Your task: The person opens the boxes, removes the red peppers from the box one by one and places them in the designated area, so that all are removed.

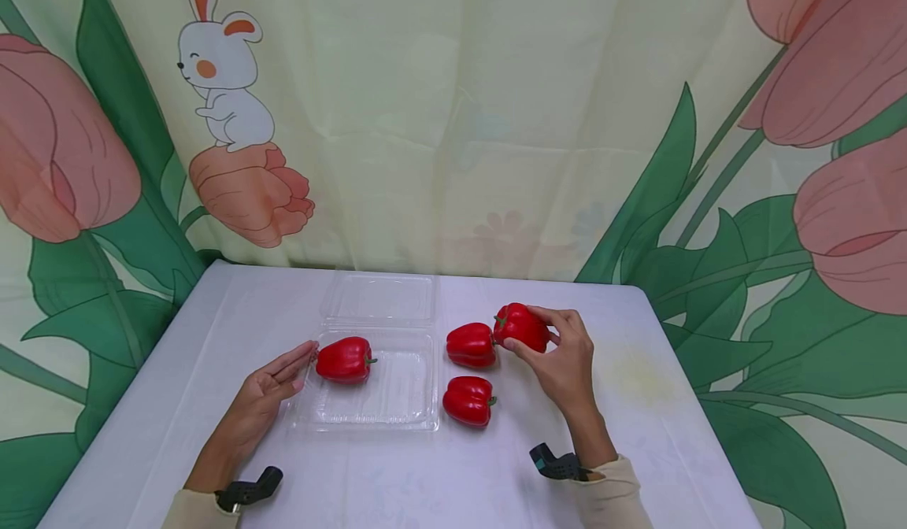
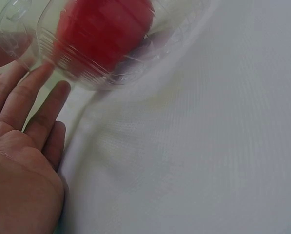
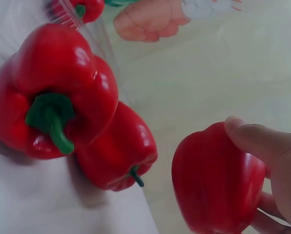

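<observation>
My right hand (image 1: 567, 360) grips a red bell pepper (image 1: 520, 327) between thumb and fingers; in the right wrist view the held pepper (image 3: 218, 180) appears beyond the table edge. Two more red peppers lie on the table: one pepper (image 1: 471, 345) beside the held one, another pepper (image 1: 469, 401) nearer me. My left hand (image 1: 258, 403) has its fingers stretched out, fingertips at the left edge of a clear plastic clamshell box (image 1: 397, 395). Inside the box, on its left side, lies a pepper (image 1: 345, 360), seen through the plastic in the left wrist view.
The box's clear lid (image 1: 379, 299) is folded back toward the rear of the white-covered table (image 1: 397, 482). Behind the table hangs a curtain (image 1: 453, 120) printed with tulips and a rabbit. Each wrist wears a black camera strap.
</observation>
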### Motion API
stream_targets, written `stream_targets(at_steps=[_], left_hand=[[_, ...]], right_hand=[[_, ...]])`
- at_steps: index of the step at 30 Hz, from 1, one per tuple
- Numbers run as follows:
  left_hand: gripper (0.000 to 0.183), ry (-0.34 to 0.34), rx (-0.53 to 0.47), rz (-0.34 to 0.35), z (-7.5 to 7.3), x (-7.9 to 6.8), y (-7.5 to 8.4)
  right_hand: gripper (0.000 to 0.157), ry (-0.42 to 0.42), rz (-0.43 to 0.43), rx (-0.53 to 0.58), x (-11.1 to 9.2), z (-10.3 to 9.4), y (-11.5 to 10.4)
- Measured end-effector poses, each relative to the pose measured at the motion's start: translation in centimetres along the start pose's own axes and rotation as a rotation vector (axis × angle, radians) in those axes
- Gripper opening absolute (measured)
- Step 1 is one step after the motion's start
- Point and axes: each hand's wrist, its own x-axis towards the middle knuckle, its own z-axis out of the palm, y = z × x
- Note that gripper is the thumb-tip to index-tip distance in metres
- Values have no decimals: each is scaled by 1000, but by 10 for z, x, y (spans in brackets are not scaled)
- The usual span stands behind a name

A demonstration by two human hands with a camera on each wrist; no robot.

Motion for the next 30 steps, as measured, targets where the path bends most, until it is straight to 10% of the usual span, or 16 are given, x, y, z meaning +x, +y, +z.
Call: stream_targets(at_steps=[30], left_hand=[[64,-3,24,9,-1,-1,0]], right_hand=[[71,-50,84,-91,5,-5,45]])
